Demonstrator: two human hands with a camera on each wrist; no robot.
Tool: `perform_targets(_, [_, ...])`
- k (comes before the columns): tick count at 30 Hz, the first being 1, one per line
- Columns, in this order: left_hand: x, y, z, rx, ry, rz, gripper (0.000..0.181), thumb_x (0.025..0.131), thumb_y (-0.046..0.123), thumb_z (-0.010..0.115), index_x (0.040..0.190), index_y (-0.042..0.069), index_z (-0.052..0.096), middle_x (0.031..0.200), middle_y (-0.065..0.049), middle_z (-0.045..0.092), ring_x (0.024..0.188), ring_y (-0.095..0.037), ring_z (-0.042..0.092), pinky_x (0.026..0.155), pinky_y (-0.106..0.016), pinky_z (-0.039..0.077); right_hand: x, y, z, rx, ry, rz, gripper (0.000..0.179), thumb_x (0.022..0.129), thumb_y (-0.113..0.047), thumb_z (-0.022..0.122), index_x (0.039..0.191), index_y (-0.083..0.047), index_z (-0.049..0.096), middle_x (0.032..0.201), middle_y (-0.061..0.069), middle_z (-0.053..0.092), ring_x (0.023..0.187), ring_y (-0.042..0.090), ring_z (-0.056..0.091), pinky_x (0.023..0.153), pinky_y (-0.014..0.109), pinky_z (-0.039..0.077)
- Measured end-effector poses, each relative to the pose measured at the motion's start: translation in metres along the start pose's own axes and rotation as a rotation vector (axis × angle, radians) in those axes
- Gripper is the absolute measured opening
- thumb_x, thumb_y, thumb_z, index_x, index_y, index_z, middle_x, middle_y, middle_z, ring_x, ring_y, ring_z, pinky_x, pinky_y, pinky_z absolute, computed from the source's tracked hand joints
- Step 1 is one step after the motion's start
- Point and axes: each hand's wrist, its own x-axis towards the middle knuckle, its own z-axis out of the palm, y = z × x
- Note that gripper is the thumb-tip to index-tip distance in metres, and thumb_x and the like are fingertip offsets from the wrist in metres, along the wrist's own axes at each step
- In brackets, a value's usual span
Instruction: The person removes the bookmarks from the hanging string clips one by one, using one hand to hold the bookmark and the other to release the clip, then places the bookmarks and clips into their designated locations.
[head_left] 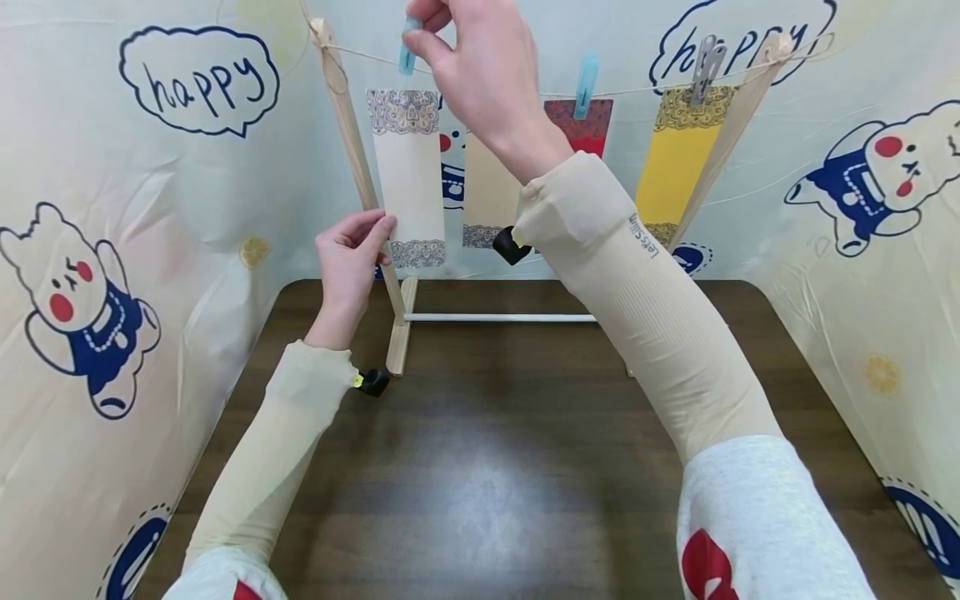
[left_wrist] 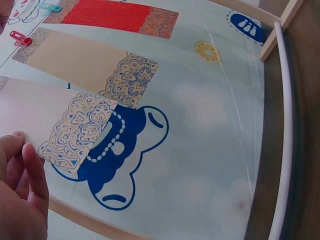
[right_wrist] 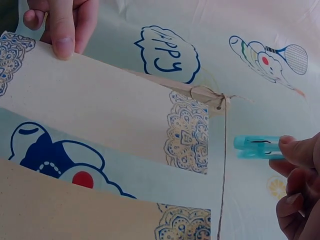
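Note:
My left hand (head_left: pixel 351 262) pinches the left edge of a white paper strip (head_left: pixel 408 187) near its lower end. The strip has patterned lace-like bands at both ends and hangs upright, its top edge just below the string (right_wrist: pixel 224 165). Above it, my right hand (head_left: pixel 495 79) holds a light blue clothespin (right_wrist: pixel 257 146) between thumb and fingers. In the right wrist view the clothespin's tips are beside the string, on the far side from the strip, with nothing between them.
A beige strip (left_wrist: pixel 75 57) with a red clothespin (left_wrist: pixel 21 38), a red strip (left_wrist: pixel 107 16) under a blue clothespin (head_left: pixel 586 83) and a yellow strip (head_left: pixel 678 158) under grey clothespins (head_left: pixel 706 71) hang along the string. A wooden frame (head_left: pixel 348 117) stands on the brown table (head_left: pixel 480 467).

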Motion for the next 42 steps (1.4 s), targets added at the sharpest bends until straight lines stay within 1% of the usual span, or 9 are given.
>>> perform_targets(5, [-0.005,0.000,-0.004,0.001,-0.005,-0.016,0.016,0.093,0.014,0.080,0.105,0.004,0.081,0.090,0.001,0.076,0.065,-0.011,0.061,0.055,-0.019,0.053,-0.007,0.005,-0.005,0.022,0.045,-0.017,0.033,0.108,-0.035,0.057,0.134,-0.017,0.066,0.129,-0.006,0.069,0.120,0.003,0.056,0.102,0.010,0.032])
perform_targets(11, [-0.011,-0.004,-0.009,0.013,-0.005,0.018,0.016,0.093,0.012,0.080,0.103,0.000,0.080,0.087,0.003,0.075,0.065,-0.011,0.061,0.054,-0.019,0.052,-0.017,0.011,-0.010,0.089,0.067,-0.023,0.033,0.107,-0.033,0.059,0.133,-0.014,0.067,0.129,-0.005,0.069,0.090,0.000,0.049,0.083,0.013,0.041])
perform_targets(14, [-0.015,-0.006,-0.010,0.022,0.007,0.035,0.019,0.093,0.010,0.079,0.104,-0.005,0.078,0.086,0.004,0.076,0.068,-0.011,0.063,0.054,-0.019,0.052,-0.022,0.013,-0.012,0.146,0.078,-0.023,0.032,0.106,-0.032,0.061,0.131,-0.012,0.068,0.127,-0.004,0.069,0.085,-0.001,0.044,0.079,0.014,0.041])
perform_targets(18, [-0.019,-0.008,-0.011,0.014,0.011,0.024,0.023,0.093,0.007,0.078,0.107,-0.011,0.075,0.087,0.004,0.076,0.075,-0.010,0.066,0.054,-0.020,0.053,-0.031,0.017,-0.015,0.207,0.103,-0.072,0.029,0.105,-0.028,0.063,0.126,-0.009,0.069,0.123,-0.001,0.071,0.087,-0.001,0.048,0.079,0.014,0.042])
perform_targets(21, [-0.022,-0.007,-0.013,0.027,0.006,0.014,0.023,0.093,0.007,0.078,0.108,-0.010,0.076,0.088,0.004,0.076,0.077,-0.009,0.066,0.055,-0.020,0.053,-0.039,0.021,-0.016,0.204,0.112,-0.122,0.028,0.105,-0.027,0.064,0.124,-0.007,0.070,0.122,-0.001,0.072,0.080,0.002,0.049,0.077,0.015,0.043])
perform_targets(25, [-0.025,-0.006,-0.015,0.038,0.006,0.012,0.022,0.093,0.008,0.079,0.107,-0.009,0.076,0.088,0.004,0.077,0.074,-0.010,0.065,0.055,-0.020,0.053,-0.048,0.024,-0.018,0.212,0.098,-0.150,0.027,0.104,-0.026,0.065,0.122,-0.006,0.069,0.122,-0.002,0.073,0.074,0.006,0.050,0.076,0.015,0.044])
perform_targets(30, [-0.030,-0.005,-0.016,0.047,0.006,0.021,0.023,0.093,0.011,0.079,0.107,-0.007,0.077,0.086,0.005,0.077,0.065,-0.011,0.062,0.054,-0.019,0.053,-0.058,0.031,-0.018,0.234,0.077,-0.170,0.026,0.103,-0.023,0.067,0.120,-0.003,0.067,0.117,0.002,0.073,0.080,0.009,0.054,0.076,0.018,0.044])
perform_targets(38, [-0.041,-0.004,-0.015,0.023,-0.007,0.030,0.013,0.092,0.007,0.079,0.101,-0.002,0.080,0.085,0.003,0.076,0.066,-0.010,0.063,0.055,-0.019,0.053,-0.082,0.043,-0.016,0.219,0.061,-0.152,0.028,0.101,-0.024,0.070,0.121,-0.003,0.068,0.120,0.002,0.074,0.068,0.014,0.044,0.068,0.023,0.038])
perform_targets(42, [-0.045,-0.005,-0.016,0.051,-0.019,0.030,0.014,0.093,0.008,0.079,0.102,-0.003,0.079,0.086,0.004,0.076,0.065,-0.009,0.062,0.056,-0.019,0.053,-0.093,0.047,-0.016,0.220,0.046,-0.149,0.029,0.101,-0.023,0.070,0.122,-0.003,0.067,0.122,0.002,0.075,0.064,0.015,0.043,0.065,0.024,0.038])
